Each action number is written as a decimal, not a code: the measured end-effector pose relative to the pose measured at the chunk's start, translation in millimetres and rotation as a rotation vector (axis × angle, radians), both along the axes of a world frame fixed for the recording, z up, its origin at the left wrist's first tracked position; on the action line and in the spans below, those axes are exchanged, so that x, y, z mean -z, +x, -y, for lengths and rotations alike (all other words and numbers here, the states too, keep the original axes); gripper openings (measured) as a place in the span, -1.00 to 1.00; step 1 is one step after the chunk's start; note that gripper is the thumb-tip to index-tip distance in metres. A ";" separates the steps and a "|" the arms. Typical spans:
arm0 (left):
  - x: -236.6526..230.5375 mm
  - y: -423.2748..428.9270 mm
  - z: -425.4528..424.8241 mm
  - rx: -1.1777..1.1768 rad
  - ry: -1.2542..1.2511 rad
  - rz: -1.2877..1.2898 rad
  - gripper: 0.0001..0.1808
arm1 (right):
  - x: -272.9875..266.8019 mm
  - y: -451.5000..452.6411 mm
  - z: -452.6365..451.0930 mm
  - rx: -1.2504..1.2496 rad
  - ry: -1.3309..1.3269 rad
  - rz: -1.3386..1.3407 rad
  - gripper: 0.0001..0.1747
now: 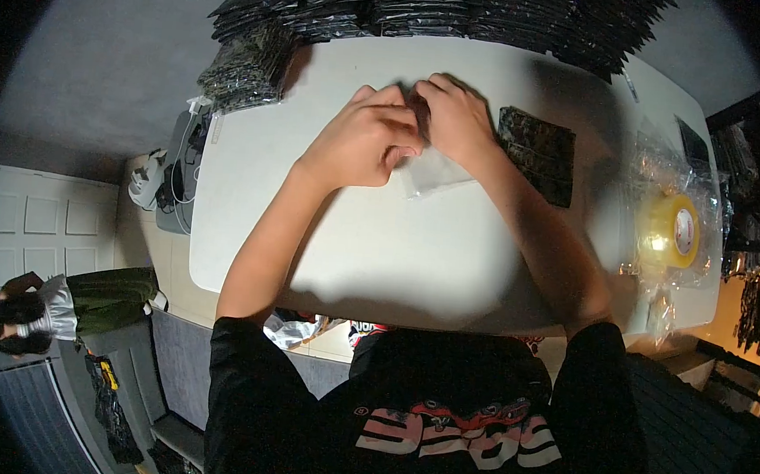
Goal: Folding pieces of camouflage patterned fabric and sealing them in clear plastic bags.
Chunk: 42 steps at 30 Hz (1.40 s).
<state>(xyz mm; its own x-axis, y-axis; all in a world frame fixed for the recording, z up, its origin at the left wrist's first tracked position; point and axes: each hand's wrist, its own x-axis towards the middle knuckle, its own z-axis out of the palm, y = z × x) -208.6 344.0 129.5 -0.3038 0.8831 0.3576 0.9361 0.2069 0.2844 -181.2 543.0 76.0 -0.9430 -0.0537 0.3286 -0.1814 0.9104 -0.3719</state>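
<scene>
My left hand and my right hand meet over the far middle of the white table. Both have their fingers curled around a clear plastic bag, whose lower end sticks out below them. A small dark patch shows between the hands; the fingers hide most of it, so I cannot tell what it is. Right of my right hand, a folded camouflage-patterned cloth piece lies flat on the table.
Black plastic packages line the table's far edge, beside a stack of bagged camouflage pieces. A roll of clear tape sits on clear plastic bags at right. A pen lies far right. Another person is at the left.
</scene>
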 end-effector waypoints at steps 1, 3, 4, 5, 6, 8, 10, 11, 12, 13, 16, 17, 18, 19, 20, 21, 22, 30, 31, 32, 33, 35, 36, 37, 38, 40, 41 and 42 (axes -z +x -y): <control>-0.9 -0.5 0.5 0.017 0.045 0.013 -0.82 | -0.3 0.0 0.2 -0.001 0.004 0.001 -0.56; -4.3 -2.3 3.3 0.004 0.051 0.040 -0.82 | -0.8 1.5 0.5 -0.004 -0.002 -0.010 -0.57; -6.3 -3.1 4.6 -0.009 0.057 0.066 -0.83 | -1.3 2.1 0.5 -0.006 -0.009 -0.021 -0.58; -8.1 -3.2 5.7 -0.008 0.058 0.066 -0.83 | -1.9 2.1 0.6 -0.005 -0.008 -0.021 -0.58; -11.5 -2.4 6.1 0.013 0.081 0.068 -0.81 | -2.3 1.7 0.8 -0.006 -0.005 -0.013 -0.59; -13.6 -3.7 6.5 0.036 0.104 0.069 -0.80 | -3.0 1.2 0.9 -0.004 -0.002 -0.004 -0.60; -14.9 -6.3 8.0 0.106 0.142 0.109 -0.76 | -4.0 1.6 1.6 0.002 -0.007 0.035 -0.62; -15.2 -8.3 8.9 0.108 0.142 0.109 -0.76 | -4.5 1.5 1.7 0.003 -0.007 0.035 -0.62; -16.2 -10.0 10.8 0.125 0.154 0.123 -0.75 | -4.6 1.1 2.3 0.008 0.000 0.034 -0.62; -16.7 -10.8 12.2 0.143 0.166 0.138 -0.75 | -4.6 0.9 2.8 0.013 0.006 0.032 -0.63; -16.3 -10.0 13.0 0.120 0.188 0.132 -0.68 | -4.1 1.1 2.8 -0.007 -0.009 0.015 -0.66; -16.0 -8.9 13.3 0.120 0.187 0.132 -0.68 | -3.9 1.9 2.6 -0.007 -0.010 0.015 -0.66; -16.6 -6.9 11.4 0.091 0.182 0.144 -0.64 | -2.8 3.0 0.7 -0.020 -0.023 -0.006 -0.67; -16.6 -4.9 9.5 0.063 0.176 0.156 -0.60 | -1.8 3.5 -0.9 -0.033 -0.036 -0.027 -0.67; -14.9 -3.0 7.2 0.066 0.177 0.157 -0.60 | -1.0 3.1 -2.3 -0.029 -0.035 -0.027 -0.67; -13.8 0.0 5.7 0.084 0.169 0.128 -0.58 | -1.2 2.1 -2.2 -0.027 0.003 -0.011 -0.67; -12.9 3.1 4.3 0.102 0.162 0.099 -0.56 | -1.1 1.5 -2.0 -0.025 0.041 0.004 -0.67; -13.7 18.5 -1.6 0.124 -0.049 0.101 -0.81 | -1.3 1.3 0.2 -0.037 -0.014 -0.023 -0.66; -16.5 16.3 -1.4 0.148 0.012 0.120 -0.82 | 0.5 0.6 -1.2 -0.049 -0.021 -0.047 -0.67; -18.3 14.0 -0.8 0.172 0.074 0.138 -0.84 | 2.4 0.0 -2.5 -0.049 -0.021 -0.047 -0.67; -19.3 12.0 0.5 0.173 0.075 0.138 -0.84 | 4.3 -0.7 -4.3 -0.059 -0.014 -0.087 -0.71; -21.1 7.8 2.0 0.177 0.234 0.139 -0.82 | 8.1 -2.1 -6.4 -0.067 -0.006 -0.129 -0.74; -19.6 4.7 1.8 0.175 0.234 0.138 -0.82 | 9.9 -2.7 -5.3 -0.062 -0.012 -0.160 -0.72; -16.4 0.6 1.0 0.148 0.321 0.177 -0.84 | 11.1 -3.5 -4.8 -0.056 -0.018 -0.191 -0.69; -14.0 -1.2 0.8 0.122 0.407 0.216 -0.86 | 11.2 -6.1 -5.5 -0.057 -0.017 -0.192 -0.69; -12.1 0.2 -0.3 -0.004 0.502 0.287 -0.89 | 10.6 -15.7 -11.3 -0.091 -0.165 -0.075 -0.71; -11.1 0.6 -0.9 -0.131 0.595 0.359 -0.91 | 9.5 -19.8 -15.4 -0.089 -0.165 -0.078 -0.71; -10.7 -6.0 1.3 -0.137 0.653 0.274 -0.94 | 2.5 -22.1 -16.7 -0.106 -0.325 0.031 -0.66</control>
